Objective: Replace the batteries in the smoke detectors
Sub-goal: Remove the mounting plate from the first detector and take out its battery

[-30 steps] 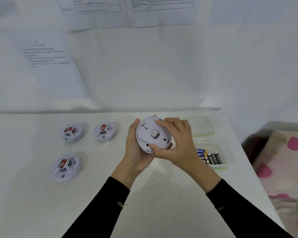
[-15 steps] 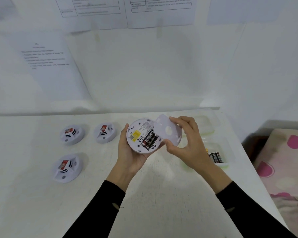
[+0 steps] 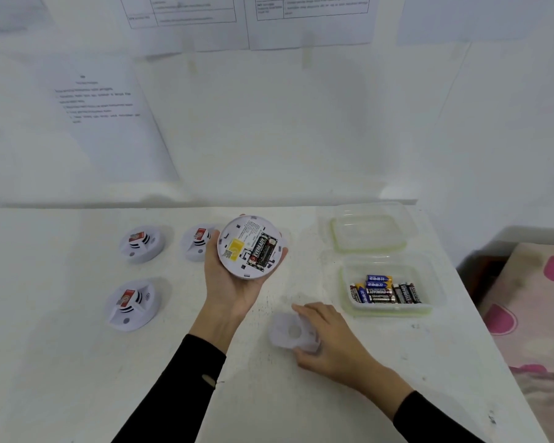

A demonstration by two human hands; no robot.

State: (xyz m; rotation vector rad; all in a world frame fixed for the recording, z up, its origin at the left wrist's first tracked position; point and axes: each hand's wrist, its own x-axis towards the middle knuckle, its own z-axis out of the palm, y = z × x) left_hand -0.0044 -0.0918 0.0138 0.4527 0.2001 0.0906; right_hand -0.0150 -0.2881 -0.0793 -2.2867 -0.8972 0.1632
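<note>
My left hand point(image 3: 229, 282) cups a round white smoke detector point(image 3: 249, 246) above the table, its back facing up. Black batteries point(image 3: 262, 252) and a yellow label show in its uncovered back. My right hand point(image 3: 330, 337) rests low on the table, fingers around the white back cover point(image 3: 290, 330), which lies flat on the surface. To the right stands a clear box point(image 3: 392, 310) holding several loose batteries point(image 3: 384, 290), black ones and blue-yellow ones.
Three more white smoke detectors point(image 3: 141, 244) point(image 3: 197, 243) point(image 3: 131, 305) lie face up on the left of the white table point(image 3: 77, 378). An empty clear lid point(image 3: 368, 230) sits behind the battery box. A pink-spotted cloth point(image 3: 531, 314) lies beyond the table's right edge.
My right hand pulled the back cover off the detector and carried it down onto the table. The left hand kept the detector, its battery bay now exposed.
</note>
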